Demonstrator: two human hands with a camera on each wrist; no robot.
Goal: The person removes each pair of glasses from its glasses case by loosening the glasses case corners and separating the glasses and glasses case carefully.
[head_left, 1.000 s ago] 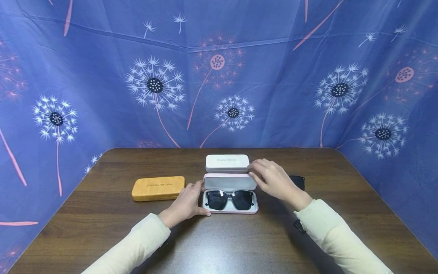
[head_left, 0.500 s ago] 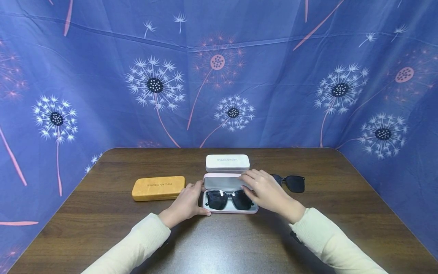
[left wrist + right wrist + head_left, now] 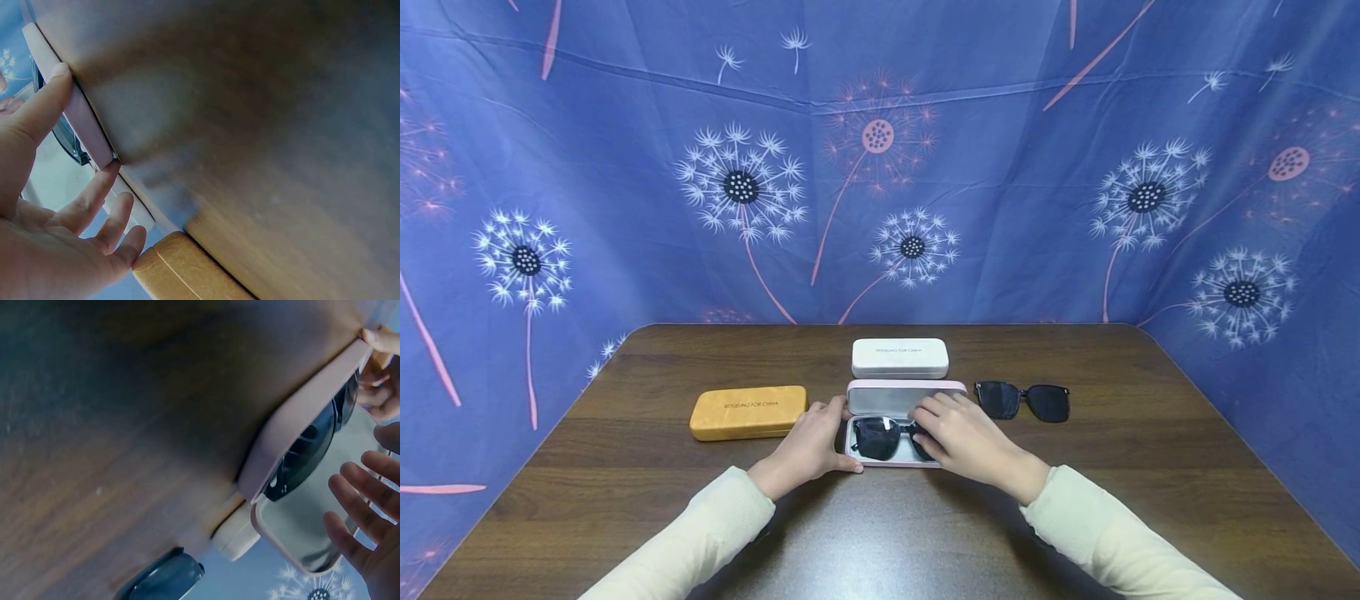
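A pale pink glasses case (image 3: 951, 387) lies with its lid up in the middle of the table, with dark sunglasses (image 3: 877, 438) inside. My left hand (image 3: 805, 443) holds the case's left end, the thumb on the front wall and a fingertip at the back corner, as the left wrist view shows (image 3: 44, 206). Over the right lens hovers my right hand (image 3: 966, 437), covering it in the head view. In the right wrist view the right hand's fingers (image 3: 359, 506) are spread and held apart from the sunglasses (image 3: 309, 450).
Behind the open case stands a closed white glasses case (image 3: 899, 358). A closed yellow glasses case (image 3: 748, 413) lies left, close by the left hand. More dark sunglasses (image 3: 1047, 403) lie on the wooden table (image 3: 1150, 467) at right. A blue cloth (image 3: 1000, 167) hangs behind.
My right hand has moved left and toward me, from beside the lid to over the sunglasses in the case, uncovering the pair on the table. The left hand has stayed put.
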